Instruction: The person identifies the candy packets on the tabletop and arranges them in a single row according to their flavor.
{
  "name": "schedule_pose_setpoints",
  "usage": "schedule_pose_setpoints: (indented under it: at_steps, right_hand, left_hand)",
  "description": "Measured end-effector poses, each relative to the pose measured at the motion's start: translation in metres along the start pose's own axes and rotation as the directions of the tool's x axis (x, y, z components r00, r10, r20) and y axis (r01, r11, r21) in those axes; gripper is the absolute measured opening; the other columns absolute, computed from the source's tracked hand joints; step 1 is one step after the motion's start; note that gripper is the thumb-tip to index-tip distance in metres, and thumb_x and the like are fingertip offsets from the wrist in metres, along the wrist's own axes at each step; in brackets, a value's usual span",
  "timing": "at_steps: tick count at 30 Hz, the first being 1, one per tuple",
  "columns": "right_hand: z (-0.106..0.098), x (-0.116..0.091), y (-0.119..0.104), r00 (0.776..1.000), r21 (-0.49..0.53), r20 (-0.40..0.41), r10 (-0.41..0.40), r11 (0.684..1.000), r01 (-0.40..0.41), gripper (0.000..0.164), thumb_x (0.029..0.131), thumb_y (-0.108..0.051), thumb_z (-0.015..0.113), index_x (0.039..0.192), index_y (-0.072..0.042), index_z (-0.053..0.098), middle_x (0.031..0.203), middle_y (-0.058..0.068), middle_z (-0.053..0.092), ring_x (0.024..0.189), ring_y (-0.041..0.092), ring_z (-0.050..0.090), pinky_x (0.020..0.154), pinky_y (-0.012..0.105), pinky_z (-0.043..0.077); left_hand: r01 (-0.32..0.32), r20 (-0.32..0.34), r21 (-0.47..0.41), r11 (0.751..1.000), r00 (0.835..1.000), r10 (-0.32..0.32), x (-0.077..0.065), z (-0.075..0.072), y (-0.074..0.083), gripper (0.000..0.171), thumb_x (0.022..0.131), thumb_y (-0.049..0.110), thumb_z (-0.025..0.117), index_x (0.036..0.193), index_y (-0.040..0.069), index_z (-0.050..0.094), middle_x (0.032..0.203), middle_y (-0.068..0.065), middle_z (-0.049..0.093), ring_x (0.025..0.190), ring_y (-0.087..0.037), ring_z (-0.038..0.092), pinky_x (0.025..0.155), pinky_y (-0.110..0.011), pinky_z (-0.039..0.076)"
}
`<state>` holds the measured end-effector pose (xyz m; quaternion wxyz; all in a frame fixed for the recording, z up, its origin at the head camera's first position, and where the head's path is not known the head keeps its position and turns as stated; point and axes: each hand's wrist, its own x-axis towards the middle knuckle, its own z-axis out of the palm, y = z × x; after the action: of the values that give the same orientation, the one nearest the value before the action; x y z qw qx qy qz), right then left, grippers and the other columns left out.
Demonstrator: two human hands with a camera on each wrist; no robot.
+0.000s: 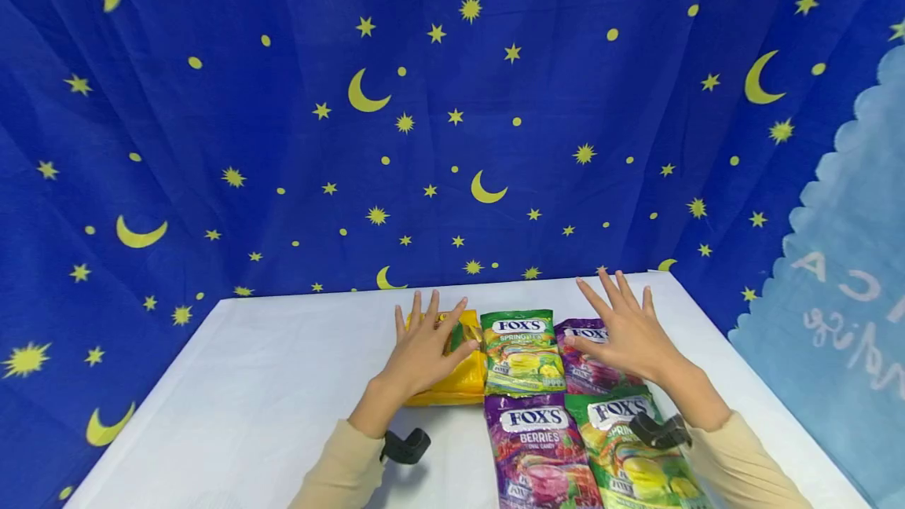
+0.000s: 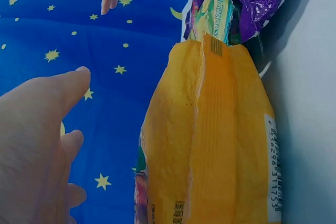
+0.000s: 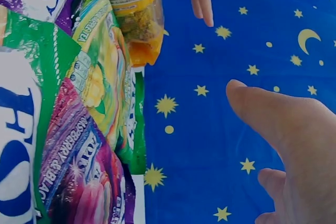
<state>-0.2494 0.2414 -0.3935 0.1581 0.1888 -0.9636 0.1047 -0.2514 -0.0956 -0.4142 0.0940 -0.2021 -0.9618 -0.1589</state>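
Observation:
My left hand (image 1: 422,356), fingers straight and spread, hovers over a yellow bag (image 1: 463,383) and covers part of its front. In the left wrist view the yellow bag (image 2: 220,140) shows its back seam and barcode, apart from my thumb. My right hand (image 1: 632,340) is likewise spread above a purple Fox's candy bag (image 1: 590,374), partly hiding it. Between the hands lies a green Fox's spring tea bag (image 1: 523,356). Nearer to me are a purple Fox's Berries bag (image 1: 540,450) and another green Fox's bag (image 1: 629,454). Neither hand holds anything.
The bags lie close together on a white table (image 1: 269,383). A blue curtain (image 1: 438,140) with moons and stars rises behind it, and a light-blue cloth (image 1: 855,242) hangs at right. Black wrist mounts (image 1: 406,446) sit at both cuffs.

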Motion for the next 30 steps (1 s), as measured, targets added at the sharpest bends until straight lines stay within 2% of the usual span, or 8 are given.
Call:
schedule_pose_setpoints:
  at_steps: [6, 10, 12, 15, 19, 25, 28, 30]
  right_hand:
    - [0.004, -0.002, 0.000, 1.000, 0.022, 0.018, 0.009, 1.000, -0.010, 0.095, 0.082, -0.064, 0.062, 0.154, -0.014, 0.026, 0.157, 0.025, 0.012, 0.142, 0.046, 0.003, 0.103, 0.072, -0.006]
    - [0.002, -0.001, 0.001, 1.000, 0.033, 0.018, 0.012, 0.999, -0.012, 0.095, 0.083, -0.064, 0.061, 0.154, -0.013, 0.023, 0.157, 0.025, 0.010, 0.142, 0.046, 0.003, 0.104, 0.071, -0.007]
    - [0.000, -0.001, 0.002, 1.000, 0.051, 0.015, 0.023, 0.998, -0.023, 0.094, 0.084, -0.062, 0.061, 0.154, -0.010, 0.024, 0.156, 0.027, 0.013, 0.142, 0.047, 0.006, 0.105, 0.072, -0.002]
    - [-0.003, -0.002, 0.006, 0.999, 0.106, 0.015, 0.043, 0.993, -0.044, 0.088, 0.088, -0.049, 0.065, 0.151, -0.003, 0.026, 0.152, 0.032, 0.018, 0.138, 0.052, 0.016, 0.105, 0.071, 0.012]
    - [-0.005, -0.006, 0.015, 0.996, 0.206, 0.036, 0.077, 0.975, -0.083, 0.078, 0.090, -0.029, 0.068, 0.147, 0.007, 0.028, 0.145, 0.040, 0.023, 0.130, 0.058, 0.025, 0.099, 0.071, 0.027]
    - [-0.002, -0.015, 0.026, 0.985, 0.286, 0.103, 0.136, 0.945, -0.160, 0.076, 0.093, -0.027, 0.065, 0.144, 0.012, 0.026, 0.142, 0.042, 0.025, 0.128, 0.058, 0.026, 0.100, 0.070, 0.026]
    - [0.001, -0.019, 0.030, 0.981, 0.295, 0.122, 0.151, 0.938, -0.181, 0.074, 0.092, -0.026, 0.065, 0.141, 0.016, 0.028, 0.138, 0.044, 0.030, 0.125, 0.058, 0.030, 0.100, 0.068, 0.028]
    - [0.003, -0.022, 0.032, 0.974, 0.292, 0.144, 0.173, 0.933, -0.209, 0.074, 0.092, -0.027, 0.065, 0.140, 0.017, 0.029, 0.136, 0.044, 0.033, 0.124, 0.059, 0.032, 0.099, 0.068, 0.030]
  left_hand:
    - [-0.008, 0.005, -0.019, 1.000, 1.000, 0.008, -0.004, 0.001, 0.000, 0.071, 0.093, 0.067, 0.038, 0.153, 0.033, 0.025, 0.157, -0.021, 0.012, 0.142, -0.044, -0.002, 0.105, -0.070, -0.005]
    - [0.005, 0.001, -0.035, 0.999, 1.000, -0.005, -0.004, 0.000, 0.005, 0.070, 0.094, 0.063, 0.042, 0.154, 0.031, 0.025, 0.157, -0.022, 0.013, 0.142, -0.045, -0.001, 0.107, -0.068, -0.004]
    - [0.013, -0.011, -0.074, 0.997, 1.000, -0.014, -0.002, 0.001, 0.010, 0.069, 0.096, 0.056, 0.046, 0.154, 0.025, 0.026, 0.155, -0.024, 0.016, 0.142, -0.046, 0.002, 0.109, -0.066, 0.000]
    - [0.033, -0.037, -0.186, 0.982, 0.999, -0.040, 0.001, 0.005, 0.024, 0.066, 0.097, 0.044, 0.053, 0.152, 0.014, 0.032, 0.153, -0.026, 0.023, 0.142, -0.046, 0.009, 0.111, -0.063, 0.008]
    - [0.036, -0.036, -0.356, 0.934, 0.998, -0.052, 0.008, 0.011, 0.050, 0.058, 0.097, 0.033, 0.057, 0.146, 0.006, 0.040, 0.151, -0.024, 0.031, 0.141, -0.041, 0.021, 0.111, -0.057, 0.020]
    - [0.042, 0.019, -0.547, 0.836, 0.999, -0.038, 0.022, 0.023, 0.081, 0.048, 0.097, 0.024, 0.057, 0.139, 0.001, 0.049, 0.139, -0.019, 0.048, 0.128, -0.035, 0.044, 0.103, -0.051, 0.039]
    - [0.101, 0.105, -0.631, 0.769, 0.994, -0.044, 0.030, 0.031, 0.091, 0.045, 0.096, 0.023, 0.058, 0.135, 0.001, 0.053, 0.128, -0.017, 0.058, 0.115, -0.032, 0.056, 0.092, -0.045, 0.049]
    - [0.156, 0.186, -0.677, 0.719, 0.982, -0.038, 0.034, 0.038, 0.097, 0.043, 0.096, 0.023, 0.058, 0.133, 0.002, 0.055, 0.121, -0.015, 0.063, 0.104, -0.030, 0.062, 0.082, -0.041, 0.053]
